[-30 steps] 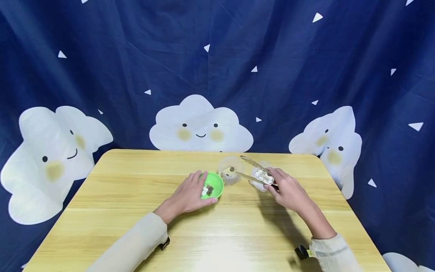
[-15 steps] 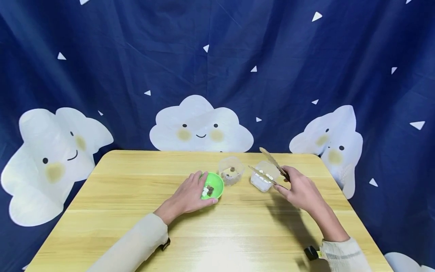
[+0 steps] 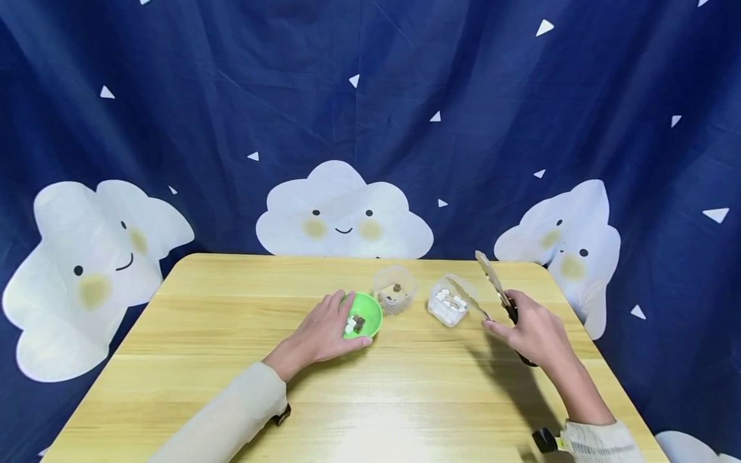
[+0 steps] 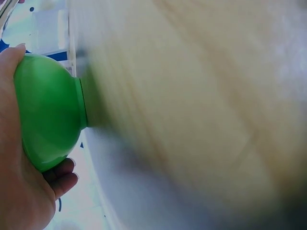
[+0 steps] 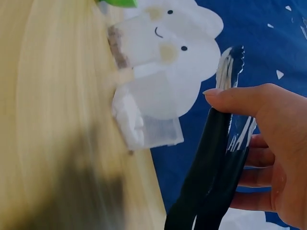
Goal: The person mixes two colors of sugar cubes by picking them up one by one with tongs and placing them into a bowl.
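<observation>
My left hand [image 3: 321, 329] grips the side of a small green bowl [image 3: 373, 316] standing on the table. In the left wrist view, the thumb and fingers curl round the bowl's outside [image 4: 48, 110]. Several white cubes [image 3: 350, 324] and brown cubes [image 3: 359, 323] lie inside. My right hand [image 3: 541, 331] holds tongs [image 3: 492, 276] with dark handles, their arms spread apart with nothing seen between the tips. In the right wrist view, the thumb presses one side of the tongs [image 5: 201, 165]. The tongs are beside a clear container [image 3: 444, 315] of white pieces.
Between the bowl and that container stands another clear cup [image 3: 396, 307] with a few brown pieces. All rest on a light wooden table [image 3: 359, 411]. A dark blue curtain [image 3: 347, 128] with cloud prints hangs behind the far edge.
My right hand and the tongs have drawn back to the right, away from the containers. The left hand has stayed on the bowl.
</observation>
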A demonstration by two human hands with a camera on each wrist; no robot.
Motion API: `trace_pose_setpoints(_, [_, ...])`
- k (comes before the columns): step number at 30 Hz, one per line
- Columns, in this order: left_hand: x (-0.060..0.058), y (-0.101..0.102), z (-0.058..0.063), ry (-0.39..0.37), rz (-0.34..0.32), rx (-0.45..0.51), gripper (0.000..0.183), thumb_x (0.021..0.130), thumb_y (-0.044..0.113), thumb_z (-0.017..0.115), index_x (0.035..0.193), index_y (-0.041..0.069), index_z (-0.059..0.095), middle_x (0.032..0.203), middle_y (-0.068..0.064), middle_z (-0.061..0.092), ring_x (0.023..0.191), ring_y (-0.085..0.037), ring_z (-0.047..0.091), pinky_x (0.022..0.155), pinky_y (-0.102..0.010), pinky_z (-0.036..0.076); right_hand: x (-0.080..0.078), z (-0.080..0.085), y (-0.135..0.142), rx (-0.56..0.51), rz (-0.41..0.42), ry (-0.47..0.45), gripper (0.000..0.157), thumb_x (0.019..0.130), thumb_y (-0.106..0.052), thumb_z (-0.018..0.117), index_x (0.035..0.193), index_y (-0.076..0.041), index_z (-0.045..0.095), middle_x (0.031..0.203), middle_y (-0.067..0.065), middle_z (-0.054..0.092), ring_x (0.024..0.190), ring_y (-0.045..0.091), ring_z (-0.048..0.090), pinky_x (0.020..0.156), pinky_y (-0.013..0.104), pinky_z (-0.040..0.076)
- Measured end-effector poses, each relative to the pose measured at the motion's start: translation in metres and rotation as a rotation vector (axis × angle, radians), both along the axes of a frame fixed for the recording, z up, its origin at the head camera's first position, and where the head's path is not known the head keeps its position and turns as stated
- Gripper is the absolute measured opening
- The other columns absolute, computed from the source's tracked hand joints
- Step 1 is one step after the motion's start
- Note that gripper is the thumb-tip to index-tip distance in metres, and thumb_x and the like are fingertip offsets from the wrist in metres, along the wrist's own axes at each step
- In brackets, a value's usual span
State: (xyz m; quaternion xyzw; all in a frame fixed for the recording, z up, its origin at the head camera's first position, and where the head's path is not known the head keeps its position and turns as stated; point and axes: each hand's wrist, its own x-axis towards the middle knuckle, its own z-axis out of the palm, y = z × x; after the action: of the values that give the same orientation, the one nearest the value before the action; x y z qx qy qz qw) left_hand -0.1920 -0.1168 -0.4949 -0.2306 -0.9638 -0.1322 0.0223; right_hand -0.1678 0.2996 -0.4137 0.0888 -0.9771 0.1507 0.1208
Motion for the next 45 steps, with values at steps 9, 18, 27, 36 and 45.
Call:
trace_pose_setpoints(9, [-0.002, -0.003, -0.003, -0.021, 0.011, -0.011, 0.116, 0.086, 0.085, 0.049, 0.163, 0.002, 0.027, 0.156, -0.023, 0.042, 0.135, -0.034, 0.049, 0.118, -0.050, 0.042, 0.006, -0.013, 0.013, -0.013, -0.079, -0.048, 0.086, 0.081, -0.061, 0.080, 0.136, 0.002, 0.059, 0.109, 0.023, 0.074, 0.088, 0.040, 0.071, 0.065, 0.055, 0.052])
trace_pose_setpoints(18, [-0.001, -0.002, 0.000, -0.013, 0.002, -0.003, 0.114, 0.086, 0.083, 0.052, 0.162, 0.000, 0.029, 0.154, -0.024, 0.044, 0.133, -0.035, 0.050, 0.117, -0.050, 0.043, 0.011, -0.023, 0.028, -0.003, -0.124, -0.145, 0.086, 0.083, -0.066, 0.076, 0.129, 0.005, 0.060, 0.096, 0.019, 0.072, 0.075, 0.030, 0.065, 0.060, 0.046, 0.049])
trace_pose_setpoints(27, [-0.003, -0.002, -0.002, -0.014, 0.008, -0.013, 0.115, 0.086, 0.084, 0.051, 0.162, 0.001, 0.028, 0.155, -0.023, 0.043, 0.133, -0.034, 0.050, 0.116, -0.049, 0.044, 0.014, -0.028, 0.042, 0.012, -0.149, -0.226, 0.082, 0.084, -0.066, 0.076, 0.120, 0.006, 0.059, 0.077, 0.008, 0.066, 0.066, 0.023, 0.059, 0.055, 0.038, 0.042])
trace_pose_setpoints(36, [-0.003, -0.001, -0.002, -0.024, 0.006, 0.004, 0.116, 0.085, 0.085, 0.051, 0.163, 0.003, 0.027, 0.155, -0.022, 0.042, 0.132, -0.032, 0.049, 0.115, -0.047, 0.044, 0.013, -0.034, 0.052, 0.030, -0.172, -0.284, 0.077, 0.084, -0.065, 0.076, 0.108, 0.007, 0.061, 0.082, 0.016, 0.069, 0.068, 0.029, 0.063, 0.056, 0.041, 0.045])
trace_pose_setpoints(45, [-0.003, -0.003, -0.002, -0.045, 0.001, 0.032, 0.120, 0.083, 0.089, 0.051, 0.163, 0.002, 0.027, 0.156, -0.021, 0.042, 0.132, -0.031, 0.049, 0.114, -0.047, 0.045, 0.009, -0.045, 0.059, 0.056, -0.167, -0.343, 0.081, 0.083, -0.068, 0.073, 0.109, 0.008, 0.061, 0.084, 0.017, 0.070, 0.070, 0.030, 0.064, 0.057, 0.044, 0.046])
